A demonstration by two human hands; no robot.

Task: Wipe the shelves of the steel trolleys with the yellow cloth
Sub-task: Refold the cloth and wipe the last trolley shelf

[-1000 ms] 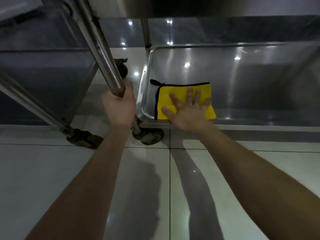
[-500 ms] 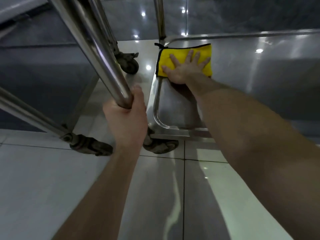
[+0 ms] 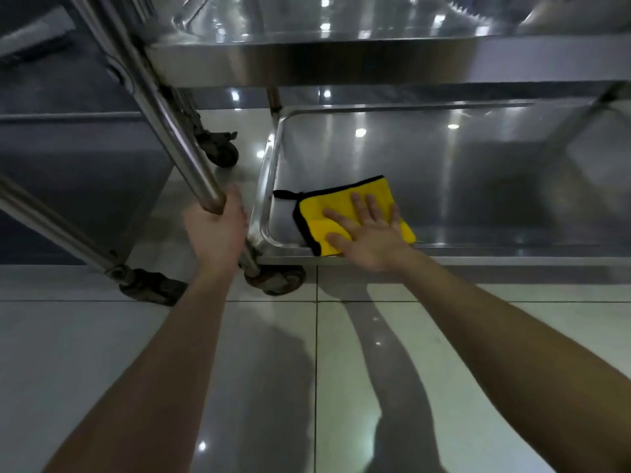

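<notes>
Nearest us, left hand point(image 3: 218, 230) fingers wrapped round the trolley post point(image 3: 177, 138). Right hand point(image 3: 367, 238), fingers spread flat, presses the yellow cloth point(image 3: 327, 213) onto the bottom shelf point(image 3: 478, 186) at its near-left corner. We judge most of this shelf unwiped; upper shelf point(image 3: 375, 68) status unknown.

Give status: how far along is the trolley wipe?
Done: can't tell; no wipe marks show. In hand: right hand presses the yellow cloth flat at the bottom shelf's near-left corner; left hand grips the upright post. Left: rest of that shelf, upper shelf.
</notes>
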